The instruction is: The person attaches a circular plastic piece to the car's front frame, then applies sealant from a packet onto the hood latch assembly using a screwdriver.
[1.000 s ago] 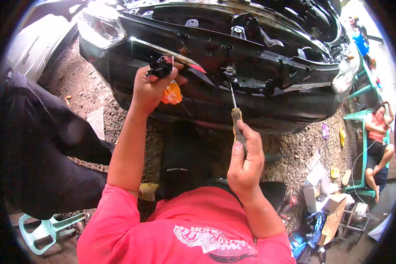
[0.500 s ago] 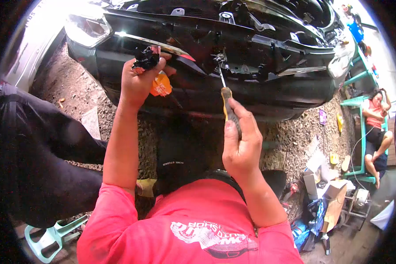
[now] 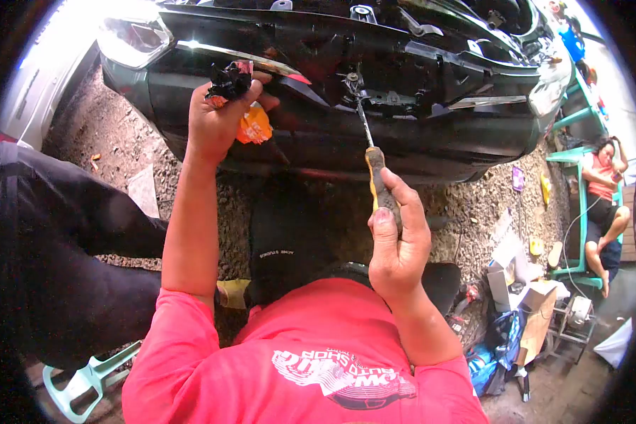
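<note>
My right hand (image 3: 403, 247) is closed round the grey and yellow handle of a screwdriver (image 3: 376, 177). The metal shaft points up and away from me, its far end at a small metal latch (image 3: 353, 79) in the middle of the car's black front bumper (image 3: 431, 145). My left hand (image 3: 219, 124) is closed on a crumpled black and pink packet (image 3: 230, 81), smeared dark and glossy. An orange wrapper (image 3: 254, 126) hangs below those fingers; whether it is part of the same packet I cannot tell. The bumper lies behind both hands.
At the left, a person's dark trouser leg (image 3: 63, 261) is close to my left arm. A green plastic stool (image 3: 92, 378) stands at lower left. On the right, cardboard boxes (image 3: 537, 318) lie on the ground, and a person (image 3: 604, 191) sits on a green bench.
The screwdriver's handle and my right hand have shifted slightly right and toward me, the shaft now more slanted. My left hand has risen a little with the packet.
</note>
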The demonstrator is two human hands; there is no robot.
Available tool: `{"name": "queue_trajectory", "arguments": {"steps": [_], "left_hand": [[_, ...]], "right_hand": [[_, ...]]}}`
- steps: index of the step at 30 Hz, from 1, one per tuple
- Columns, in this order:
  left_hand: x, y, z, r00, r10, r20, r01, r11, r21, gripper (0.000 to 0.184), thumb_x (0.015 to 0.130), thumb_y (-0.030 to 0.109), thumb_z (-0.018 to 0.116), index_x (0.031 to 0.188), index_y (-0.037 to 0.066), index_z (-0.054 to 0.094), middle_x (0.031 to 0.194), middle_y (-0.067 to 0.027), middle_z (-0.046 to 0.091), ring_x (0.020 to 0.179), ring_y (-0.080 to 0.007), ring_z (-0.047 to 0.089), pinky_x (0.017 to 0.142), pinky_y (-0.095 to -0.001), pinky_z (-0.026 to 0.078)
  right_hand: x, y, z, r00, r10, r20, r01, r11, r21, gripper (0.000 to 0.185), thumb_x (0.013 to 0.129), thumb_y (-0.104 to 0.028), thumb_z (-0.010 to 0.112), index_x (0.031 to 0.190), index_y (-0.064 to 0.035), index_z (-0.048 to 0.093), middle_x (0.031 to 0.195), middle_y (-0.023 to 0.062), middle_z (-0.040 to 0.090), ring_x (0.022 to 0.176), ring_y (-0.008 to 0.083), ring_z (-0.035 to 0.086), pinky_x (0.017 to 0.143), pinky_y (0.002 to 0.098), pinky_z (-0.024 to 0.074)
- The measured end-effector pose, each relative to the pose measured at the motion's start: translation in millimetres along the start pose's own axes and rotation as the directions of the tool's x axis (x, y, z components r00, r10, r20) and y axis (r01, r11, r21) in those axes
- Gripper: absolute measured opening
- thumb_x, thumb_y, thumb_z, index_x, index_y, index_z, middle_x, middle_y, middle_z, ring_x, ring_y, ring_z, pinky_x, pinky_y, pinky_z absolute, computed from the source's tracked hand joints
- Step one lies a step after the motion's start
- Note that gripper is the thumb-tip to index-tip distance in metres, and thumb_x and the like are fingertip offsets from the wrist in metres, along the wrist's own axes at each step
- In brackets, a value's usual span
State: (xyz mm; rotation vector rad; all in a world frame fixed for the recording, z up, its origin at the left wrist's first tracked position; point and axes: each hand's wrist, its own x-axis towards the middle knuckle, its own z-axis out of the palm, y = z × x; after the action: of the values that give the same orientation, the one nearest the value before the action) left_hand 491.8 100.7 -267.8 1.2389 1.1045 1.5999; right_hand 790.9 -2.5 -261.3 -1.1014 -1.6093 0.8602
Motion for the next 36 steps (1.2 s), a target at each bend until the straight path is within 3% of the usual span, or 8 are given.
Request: {"name": "queue_trajectory", "arguments": {"steps": [2, 8, 24, 26, 27, 29, 32, 36], "left_hand": [[0, 0, 0, 1.0, 0.022, 0.008, -0.022, 1.0, 0.002, 0.02, 0.099, 0.01, 0.07, 0.112, -0.004, 0.071, 0.095, -0.0081, 0.074, 0.083, -0.0212, 0.076, 0.07, -0.0312, 0.06], [0, 1, 1, 1.0, 0.024, 0.001, -0.024, 1.0, -0.004, 0.02, 0.098, 0.01, 0.071, 0.112, -0.004, 0.071, 0.096, -0.0088, 0.075, 0.082, -0.021, 0.076, 0.07, -0.0313, 0.061], [2, -3, -4, 0.999, 0.039, 0.013, -0.039, 0.999, -0.014, 0.02, 0.098, 0.009, 0.071, 0.113, -0.005, 0.07, 0.097, -0.0096, 0.075, 0.083, -0.0225, 0.076, 0.07, -0.0321, 0.061], [2, -1, -4, 0.998, 0.05, 0.033, -0.052, 0.997, 0.055, 0.02, 0.098, 0.008, 0.071, 0.113, -0.005, 0.07, 0.098, -0.0096, 0.075, 0.083, -0.0228, 0.076, 0.07, -0.0325, 0.061], [2, -1, -4, 0.998, 0.048, 0.032, -0.05, 0.997, 0.055, 0.02, 0.098, 0.008, 0.071, 0.113, -0.005, 0.07, 0.098, -0.0096, 0.075, 0.083, -0.0228, 0.076, 0.07, -0.0325, 0.061], [2, 0, -2, 0.999, 0.045, 0.016, -0.045, 0.998, 0.033, 0.02, 0.098, 0.008, 0.071, 0.113, -0.005, 0.071, 0.098, -0.0095, 0.075, 0.083, -0.0225, 0.076, 0.071, -0.0331, 0.062], [2, -6, -3, 0.998, 0.058, 0.004, -0.058, 0.997, -0.055, 0.02, 0.098, 0.008, 0.071, 0.114, -0.004, 0.071, 0.098, -0.0092, 0.075, 0.084, -0.0224, 0.076, 0.071, -0.0335, 0.062], [2, -4, -5, 0.999, 0.033, 0.011, -0.033, 0.999, -0.003, 0.02, 0.098, 0.009, 0.071, 0.114, -0.004, 0.071, 0.099, -0.0092, 0.075, 0.084, -0.0228, 0.076, 0.072, -0.0335, 0.063]], "right_hand": [[1, -1, 2, 0.999, -0.027, -0.018, 0.027, 1.0, -0.012, 0.038, 0.097, -0.002, 0.055, 0.134, 0.0, 0.061, 0.114, 0.0161, 0.066, 0.098, 0.0254, 0.065, 0.091, 0.0358, 0.0516], [2, 5, 6, 0.973, -0.223, 0.05, 0.229, 0.955, -0.19, 0.047, 0.089, -0.002, 0.068, 0.135, -0.0024, 0.061, 0.116, 0.02, 0.063, 0.102, 0.0351, 0.063, 0.091, 0.0404, 0.0519], [15, 5, 12, 0.981, -0.14, 0.135, 0.182, 0.906, -0.383, 0.051, 0.082, -0.002, 0.072, 0.132, -0.0094, 0.067, 0.12, 0.0212, 0.056, 0.084, 0.034, 0.062, 0.074, 0.0418, 0.0551], [21, 9, 13, 0.971, -0.204, 0.127, 0.239, 0.867, -0.437, 0.05, 0.081, 0.003, 0.072, 0.13, -0.0083, 0.07, 0.118, 0.0194, 0.056, 0.077, 0.0251, 0.062, 0.071, 0.0362, 0.0538], [23, 10, 14, 0.971, -0.203, 0.128, 0.239, 0.867, -0.437, 0.05, 0.081, 0.003, 0.072, 0.13, -0.0083, 0.07, 0.118, 0.0194, 0.056, 0.077, 0.0251, 0.062, 0.071, 0.0362, 0.0538], [28, 13, 17, 0.969, -0.227, 0.094, 0.244, 0.848, -0.47, 0.049, 0.081, -0.001, 0.072, 0.129, -0.01, 0.07, 0.119, 0.0218, 0.057, 0.09, 0.0369, 0.064, 0.076, 0.0445, 0.0556], [33, 17, 17, 0.962, -0.268, 0.052, 0.258, 0.828, -0.498, 0.05, 0.082, 0.0, 0.071, 0.13, -0.0105, 0.069, 0.117, 0.0219, 0.057, 0.09, 0.0358, 0.063, 0.077, 0.0433, 0.0553], [30, 8, 7, 0.94, -0.341, 0.019, 0.307, 0.818, -0.487, 0.053, 0.082, 0.001, 0.07, 0.133, -0.0103, 0.067, 0.113, 0.0209, 0.058, 0.091, 0.0319, 0.061, 0.078, 0.0385, 0.0525]]}}
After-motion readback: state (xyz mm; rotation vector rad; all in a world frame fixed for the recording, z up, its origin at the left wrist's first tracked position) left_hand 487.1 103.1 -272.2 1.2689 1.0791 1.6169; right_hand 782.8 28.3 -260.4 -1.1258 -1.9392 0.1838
